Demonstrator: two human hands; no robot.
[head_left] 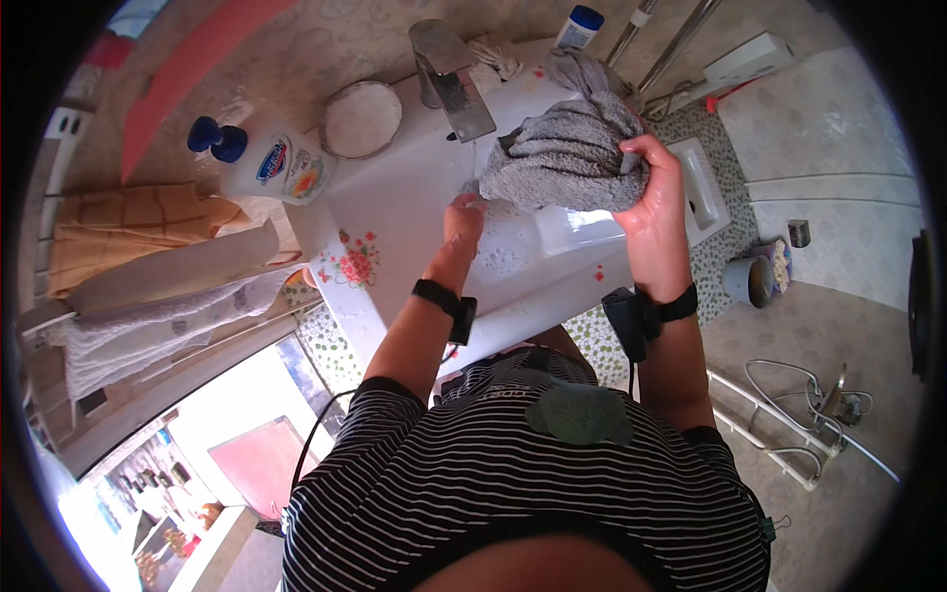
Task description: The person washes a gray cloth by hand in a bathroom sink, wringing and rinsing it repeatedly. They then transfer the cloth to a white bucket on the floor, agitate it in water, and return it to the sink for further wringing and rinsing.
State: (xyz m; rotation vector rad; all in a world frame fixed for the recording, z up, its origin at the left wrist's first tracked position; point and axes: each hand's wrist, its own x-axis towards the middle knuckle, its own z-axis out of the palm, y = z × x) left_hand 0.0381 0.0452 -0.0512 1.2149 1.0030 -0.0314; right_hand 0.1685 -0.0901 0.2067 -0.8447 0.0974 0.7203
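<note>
A wet-looking grey towel (567, 158) hangs bunched over the right side of the white sink (380, 212). My right hand (656, 187) grips its right edge, thumb on top and fingers beneath. Below the metal faucet (454, 84), my left hand (464, 219) is over the basin with its fingers curled in. Something small and greyish shows at those fingertips; whether it is cloth or splashing water is unclear. Suds (503, 247) float in the basin to the right of my left hand.
On the sink's left corner stands a pump soap bottle (281, 163), with a round soap dish (362, 119) by the faucet. A blue-capped container (579, 27) is at the back. Towels (168, 321) hang at left; a wire rack (779, 434) is at lower right.
</note>
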